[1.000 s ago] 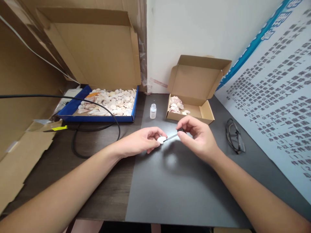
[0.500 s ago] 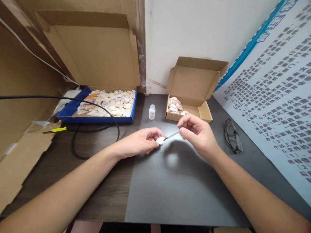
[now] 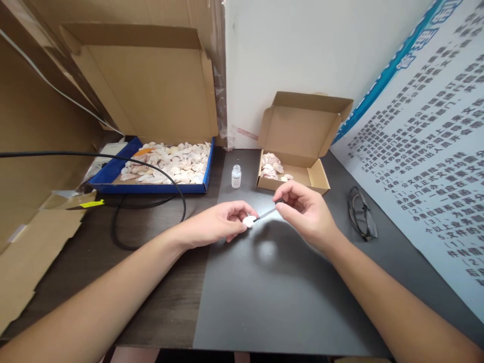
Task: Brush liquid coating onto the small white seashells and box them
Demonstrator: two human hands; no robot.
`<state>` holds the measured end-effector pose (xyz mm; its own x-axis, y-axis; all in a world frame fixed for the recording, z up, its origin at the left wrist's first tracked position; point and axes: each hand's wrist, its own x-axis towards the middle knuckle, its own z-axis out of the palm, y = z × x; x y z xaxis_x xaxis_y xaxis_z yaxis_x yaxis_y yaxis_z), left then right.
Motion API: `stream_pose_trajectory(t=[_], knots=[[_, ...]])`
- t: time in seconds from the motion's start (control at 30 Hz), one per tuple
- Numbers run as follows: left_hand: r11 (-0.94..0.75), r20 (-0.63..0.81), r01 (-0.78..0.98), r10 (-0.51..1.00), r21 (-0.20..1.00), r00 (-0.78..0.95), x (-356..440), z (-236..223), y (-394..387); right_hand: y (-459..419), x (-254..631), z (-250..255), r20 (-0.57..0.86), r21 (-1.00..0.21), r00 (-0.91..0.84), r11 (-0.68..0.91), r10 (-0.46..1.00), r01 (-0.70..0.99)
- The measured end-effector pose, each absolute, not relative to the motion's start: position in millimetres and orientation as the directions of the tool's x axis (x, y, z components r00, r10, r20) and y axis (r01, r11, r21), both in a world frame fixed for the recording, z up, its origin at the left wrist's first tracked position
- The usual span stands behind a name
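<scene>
Between the thumb and fingers of my left hand (image 3: 227, 222) is a small white seashell (image 3: 249, 221), held just above the dark mat. My right hand (image 3: 304, 209) pinches the black cap of a thin applicator brush (image 3: 266, 214), which slants down to the left. The brush's dark tip meets the right side of the shell. Beyond my hands a small uncapped glass bottle (image 3: 236, 177) with a white label stands upright. To its right, an open cardboard box (image 3: 293, 185) holds several shells.
A blue-sided box (image 3: 151, 188) full of shells sits at the back left, lid raised. A black cable (image 3: 184, 201) loops in front of it. Glasses (image 3: 362, 214) lie at the right by a printed poster (image 3: 427, 166). A box cutter (image 3: 92, 203) rests on cardboard at left.
My right hand and the brush have shifted slightly left, with the tip still at the shell. The whole view has tilted up a little. My left hand keeps its hold.
</scene>
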<state>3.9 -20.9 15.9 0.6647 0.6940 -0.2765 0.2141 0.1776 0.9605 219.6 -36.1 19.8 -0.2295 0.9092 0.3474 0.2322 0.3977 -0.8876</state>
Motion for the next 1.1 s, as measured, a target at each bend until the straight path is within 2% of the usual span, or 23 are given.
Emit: stream_pose_trajectory(t=[1.1], knots=[[0.192, -0.296, 0.229, 0.706, 0.954, 0.643, 4.9, 18.1, -22.0, -42.7, 216.8, 27.4, 0.333, -0.842, -0.279, 0.417, 0.901, 0.342]])
